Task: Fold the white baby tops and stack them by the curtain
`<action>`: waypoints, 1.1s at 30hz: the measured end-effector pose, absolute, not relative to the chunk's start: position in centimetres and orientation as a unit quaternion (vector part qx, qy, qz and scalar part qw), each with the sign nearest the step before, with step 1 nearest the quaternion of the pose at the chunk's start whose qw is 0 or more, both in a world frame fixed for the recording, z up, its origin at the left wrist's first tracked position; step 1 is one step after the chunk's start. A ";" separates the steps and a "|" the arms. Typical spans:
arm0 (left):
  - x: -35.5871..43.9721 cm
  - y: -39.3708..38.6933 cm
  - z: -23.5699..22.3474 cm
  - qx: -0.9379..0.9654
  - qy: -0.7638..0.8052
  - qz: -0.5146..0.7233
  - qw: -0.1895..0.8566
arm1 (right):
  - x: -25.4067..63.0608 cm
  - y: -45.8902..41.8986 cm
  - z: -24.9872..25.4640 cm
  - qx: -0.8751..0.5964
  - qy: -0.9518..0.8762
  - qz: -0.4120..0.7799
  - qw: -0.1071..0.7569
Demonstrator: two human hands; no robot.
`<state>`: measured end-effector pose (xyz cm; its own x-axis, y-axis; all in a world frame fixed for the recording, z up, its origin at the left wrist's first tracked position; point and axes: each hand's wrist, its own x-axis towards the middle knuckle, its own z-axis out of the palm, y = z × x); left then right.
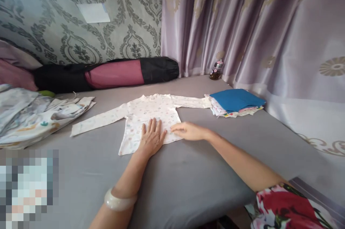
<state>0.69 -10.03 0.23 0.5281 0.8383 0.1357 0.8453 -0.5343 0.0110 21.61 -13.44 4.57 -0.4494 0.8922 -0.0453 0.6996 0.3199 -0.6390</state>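
A small white long-sleeved shirt [156, 108] with a fine pastel print lies spread on the grey bed sheet, both sleeves stretched out sideways. My left hand [153, 138] rests flat on the lower middle of the shirt, fingers spread. My right hand [190, 131] is at the shirt's lower right edge, its fingers stretched to the left over the fabric, holding nothing that I can see. The shirt's right cuff reaches a stack of folded clothes [237, 100] with a blue piece on top.
Crumpled printed cloth [29, 117] lies at the left. A long black and pink bag [115, 74] runs along the patterned wall. A small bottle with a pink top [216, 70] stands by the purple curtain [242, 24]. The bed's edge [215, 211] is near me.
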 end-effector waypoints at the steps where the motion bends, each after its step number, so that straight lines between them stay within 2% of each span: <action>1: 0.7 -10.0 0.3 -0.875 -0.480 -0.059 0.028 | 22.8 -12.6 4.9 -0.528 -0.768 0.310 0.186; 4: 0.6 -10.1 0.7 -0.876 -0.479 -0.048 0.006 | 27.1 -10.0 5.7 -0.638 -0.708 0.202 0.225; 7: 0.6 -10.1 1.3 -0.874 -0.484 -0.037 -0.025 | 31.4 -8.2 6.4 -0.775 -0.618 0.039 0.130; 10: 0.6 -10.1 1.6 -0.872 -0.487 -0.036 -0.041 | 34.3 -7.2 7.0 -0.847 -0.527 -0.051 0.047; 15: 0.6 -9.9 1.3 -0.869 -0.489 -0.047 -0.048 | 35.3 -6.1 6.7 -0.889 -0.454 -0.058 -0.017; 21: 0.7 -9.8 1.8 -0.868 -0.489 -0.007 -0.090 | 34.7 -5.8 6.2 -0.894 -0.446 -0.043 -0.006; 24: 0.8 -9.7 2.3 -0.865 -0.487 0.020 -0.116 | 34.5 -5.4 6.6 -0.897 -0.437 -0.034 0.053; 26: 0.9 -9.5 2.6 -0.865 -0.486 0.028 -0.123 | 34.4 -4.8 7.1 -0.894 -0.427 -0.012 0.134; 30: 1.2 -8.0 3.7 -0.866 -0.483 0.026 -0.129 | 33.0 -2.8 8.3 -0.836 -0.391 0.054 0.382; 33: 2.1 -5.8 4.1 -0.851 -0.502 0.003 -0.156 | 31.0 -1.3 9.0 -0.755 -0.296 0.148 0.566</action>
<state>2.09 -5.83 4.07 0.4964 0.8528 -0.1626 0.8548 -0.4475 0.2628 31.03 -1.32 9.04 0.7813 0.6141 0.1117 0.2802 -0.1851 -0.9419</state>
